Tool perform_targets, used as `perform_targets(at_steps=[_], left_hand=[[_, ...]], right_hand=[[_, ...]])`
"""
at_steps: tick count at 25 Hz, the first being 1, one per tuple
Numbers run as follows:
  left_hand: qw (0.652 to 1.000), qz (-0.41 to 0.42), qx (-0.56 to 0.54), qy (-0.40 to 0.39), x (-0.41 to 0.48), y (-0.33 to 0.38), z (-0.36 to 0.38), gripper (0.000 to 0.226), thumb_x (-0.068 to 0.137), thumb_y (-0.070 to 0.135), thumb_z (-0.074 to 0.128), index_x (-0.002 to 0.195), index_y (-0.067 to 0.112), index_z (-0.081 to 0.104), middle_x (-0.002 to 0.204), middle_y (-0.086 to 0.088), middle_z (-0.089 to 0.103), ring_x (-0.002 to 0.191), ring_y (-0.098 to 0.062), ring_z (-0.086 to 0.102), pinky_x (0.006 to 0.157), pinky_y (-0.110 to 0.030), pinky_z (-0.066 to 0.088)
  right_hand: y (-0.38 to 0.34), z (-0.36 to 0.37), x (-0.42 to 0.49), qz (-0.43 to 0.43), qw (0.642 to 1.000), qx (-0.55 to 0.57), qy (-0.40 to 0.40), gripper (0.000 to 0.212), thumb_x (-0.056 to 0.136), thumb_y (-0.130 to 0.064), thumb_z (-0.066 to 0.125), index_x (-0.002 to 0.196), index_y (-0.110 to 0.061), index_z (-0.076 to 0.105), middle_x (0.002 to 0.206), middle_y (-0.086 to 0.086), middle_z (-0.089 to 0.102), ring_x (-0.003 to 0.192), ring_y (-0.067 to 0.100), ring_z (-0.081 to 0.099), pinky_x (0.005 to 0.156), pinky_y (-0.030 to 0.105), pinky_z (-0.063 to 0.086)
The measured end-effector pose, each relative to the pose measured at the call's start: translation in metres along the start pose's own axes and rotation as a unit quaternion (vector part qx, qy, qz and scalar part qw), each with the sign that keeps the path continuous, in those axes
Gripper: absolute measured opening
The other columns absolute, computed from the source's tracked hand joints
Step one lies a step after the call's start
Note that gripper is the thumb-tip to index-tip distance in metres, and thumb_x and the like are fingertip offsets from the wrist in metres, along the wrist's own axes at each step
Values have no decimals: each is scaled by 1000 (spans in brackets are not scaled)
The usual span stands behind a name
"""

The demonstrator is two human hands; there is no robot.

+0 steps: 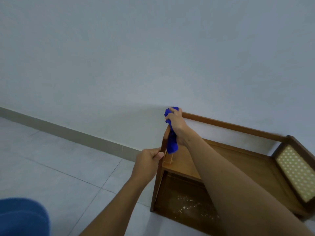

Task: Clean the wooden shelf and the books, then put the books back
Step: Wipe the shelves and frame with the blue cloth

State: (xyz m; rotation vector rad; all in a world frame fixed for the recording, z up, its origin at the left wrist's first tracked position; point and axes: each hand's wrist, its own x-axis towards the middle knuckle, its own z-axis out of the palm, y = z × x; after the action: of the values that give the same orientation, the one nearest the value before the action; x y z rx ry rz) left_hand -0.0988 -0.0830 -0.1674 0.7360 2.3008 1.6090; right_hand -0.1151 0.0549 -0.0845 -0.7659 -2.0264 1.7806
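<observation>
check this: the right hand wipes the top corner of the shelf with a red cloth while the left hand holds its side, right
Not quite: the head view shows the cloth is blue, not red. The rest holds: the right hand grips it at the top corner of the shelf while the left hand holds its side.

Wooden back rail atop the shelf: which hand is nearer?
Right. The right hand, gripping a bright blue cloth, sits at the wooden back rail's left end; the left hand grips the left side panel's front edge, lower down.
</observation>
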Motion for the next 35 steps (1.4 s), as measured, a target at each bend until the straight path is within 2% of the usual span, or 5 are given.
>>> perform_targets(at_steps=[10,13,16,31,35], left_hand=[[999,18,31,8,-4,3,0,19,97,18,50,89,15,67,90,-6,72,88,-19,67,84,-44,57],[999,14,40,7,-3,1,1,22,97,18,50,89,9,69,89,-7,71,88,-19,68,84,-45,57],[999,13,47,13,-2,0,1,23,97,18,50,88,7,68,87,-9,70,87,-20,67,83,-46,57],[993,17,115,17,-8,17,2,21,98,19,46,86,12,62,89,-7,68,88,-23,67,78,-34,56],[974,64,174,130,-25,46,0,29,99,21,43,122,9,57,117,-7,63,112,-21,59,85,-27,49]], right_hand=[[32,11,-47,-100,992,58,-56,59,95,-33,45,148,-43,19,160,-17,-6,142,20,17,104,36,28],[36,17,-34,2,994,108,0,82,76,-68,44,148,-43,14,150,2,34,130,27,39,107,47,34],[43,18,-38,92,984,150,12,74,81,-76,37,128,-21,49,116,6,60,106,23,55,100,43,41],[61,-34,-99,-22,998,-55,-37,19,99,-29,46,92,-13,54,70,3,58,56,13,55,59,23,47],[51,-84,-119,14,1000,23,4,20,98,-27,47,96,-9,56,67,2,58,53,12,53,56,23,46]])
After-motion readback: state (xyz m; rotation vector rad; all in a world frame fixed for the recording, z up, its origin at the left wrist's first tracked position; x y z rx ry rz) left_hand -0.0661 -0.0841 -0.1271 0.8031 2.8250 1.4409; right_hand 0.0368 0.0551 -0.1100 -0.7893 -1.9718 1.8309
